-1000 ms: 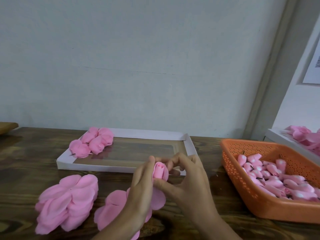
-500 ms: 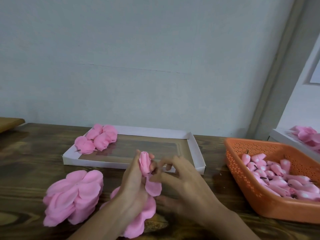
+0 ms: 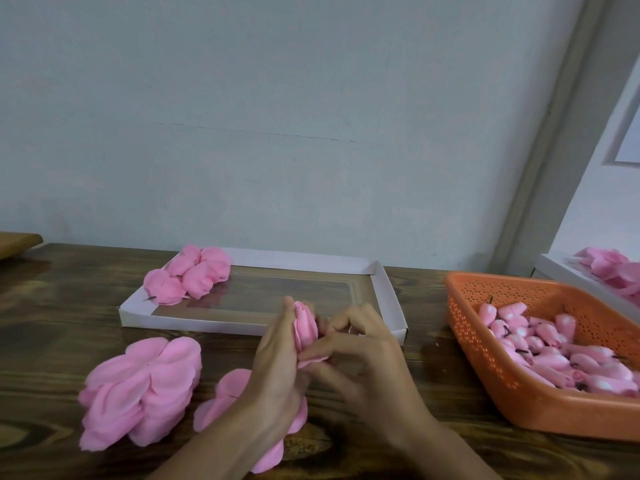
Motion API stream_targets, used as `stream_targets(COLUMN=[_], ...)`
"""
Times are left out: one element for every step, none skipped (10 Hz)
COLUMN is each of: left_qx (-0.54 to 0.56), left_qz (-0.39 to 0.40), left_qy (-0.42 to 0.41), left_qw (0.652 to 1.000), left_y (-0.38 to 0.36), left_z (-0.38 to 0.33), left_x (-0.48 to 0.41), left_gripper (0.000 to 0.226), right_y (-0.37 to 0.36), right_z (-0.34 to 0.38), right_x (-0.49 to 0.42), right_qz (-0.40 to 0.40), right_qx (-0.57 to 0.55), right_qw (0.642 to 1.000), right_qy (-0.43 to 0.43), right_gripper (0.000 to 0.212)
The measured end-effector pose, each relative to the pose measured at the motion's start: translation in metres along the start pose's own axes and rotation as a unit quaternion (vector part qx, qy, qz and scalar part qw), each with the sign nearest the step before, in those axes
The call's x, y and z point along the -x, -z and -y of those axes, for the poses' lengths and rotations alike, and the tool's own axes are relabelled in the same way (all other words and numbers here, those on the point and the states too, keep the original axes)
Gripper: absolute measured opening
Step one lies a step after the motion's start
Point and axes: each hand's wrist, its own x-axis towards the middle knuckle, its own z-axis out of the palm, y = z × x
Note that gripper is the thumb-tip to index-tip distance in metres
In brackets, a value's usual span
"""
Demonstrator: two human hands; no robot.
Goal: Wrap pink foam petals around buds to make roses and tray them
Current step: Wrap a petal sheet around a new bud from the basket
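Observation:
My left hand [image 3: 277,355] holds a pink foam bud [image 3: 306,325] upright, with petals partly folded round it. My right hand [image 3: 360,351] pinches a loose pink petal [image 3: 313,360] just under the bud. Both hands work above the wooden table, in front of the white tray [image 3: 388,292]. Three finished pink roses [image 3: 188,275] lie in the tray's far left corner. A flat petal piece [image 3: 225,400] lies on the table below my left wrist, partly hidden.
A thick stack of pink petals [image 3: 142,386] sits on the table at the left. An orange perforated basket [image 3: 485,368] with several pink buds stands at the right. Behind it a second white tray [image 3: 568,275] holds more pink roses. The wall is close behind.
The view shifted down and right. The bud has turned in my left hand, and my right hand's fingers have moved lower onto a petal beneath it.

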Motion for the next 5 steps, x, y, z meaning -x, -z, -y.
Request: stream_targets(left_qx=[-0.018,-0.023,-0.023,-0.019,0.008], left_qz=[-0.002,0.008,0.014,0.025,0.034], left_qy=[-0.003,-0.004,-0.005,-0.017,-0.018], left_qw=[1.0,1.0,1.0,0.999,0.999], left_y=[-0.001,0.003,0.001,-0.003,-0.005], left_z=[0.001,0.006,0.003,0.01,0.013], left_x=[0.002,0.002,0.005,0.004,0.006], left_gripper=[0.043,0.039,0.046,0.043,0.041], right_y=[-0.002,-0.004,-0.001,0.0,0.0], right_z=[0.002,0.003,0.003,0.003,0.005], right_x=[0.0,0.001,0.0,-0.001,-0.002], right_qz=[-0.006,-0.032,-0.068,-0.085,-0.097], right_qx=[-0.013,-0.013,-0.012,-0.008,-0.025], right_qw=[1.0,0.999,0.997,0.996,0.994], right_qy=[-0.015,-0.021,-0.021,-0.026,-0.051], right_gripper=[0.01,0.013,0.014,0.014,0.015])
